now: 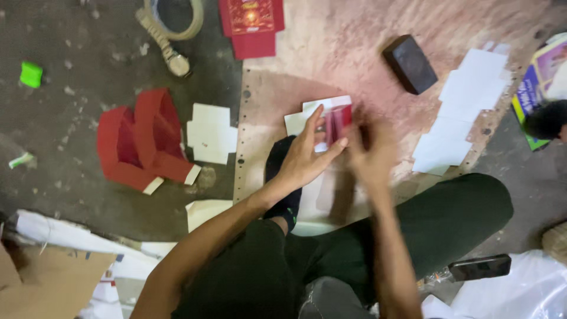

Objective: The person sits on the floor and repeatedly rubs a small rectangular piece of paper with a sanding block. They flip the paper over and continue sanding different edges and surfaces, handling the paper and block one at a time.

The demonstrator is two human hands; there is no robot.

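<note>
Head view: looking down at a person seated on the floor, one leg folded across.
Thing in hand: a red-and-white card blank (331,121), partly folded, held above a pale board (307,53), at 12 o'clock from the knees.
Left hand (307,155): fingers spread, thumb and fingertips pinching the blank's lower left edge.
Right hand (371,155): blurred by motion; it meets the blank's right side, but I cannot tell whether it is clenched on it or only touching.
Handling: the blank looks light, thin and flexible, easy to crease or tear; best held by its edges or along the fold lines, not by the flat panels.
At 9 o'clock: a folded red box (139,145), with a flat white blank (211,133) just beside it.
At 2 o'clock: a dark block (410,64) and a row of white blanks (463,112).
At 11 o'clock: a tape roll (180,20).
At 5 o'clock: a phone (479,267).
Room: the board is bare around the hands; its left edge runs close to the foot.
</note>
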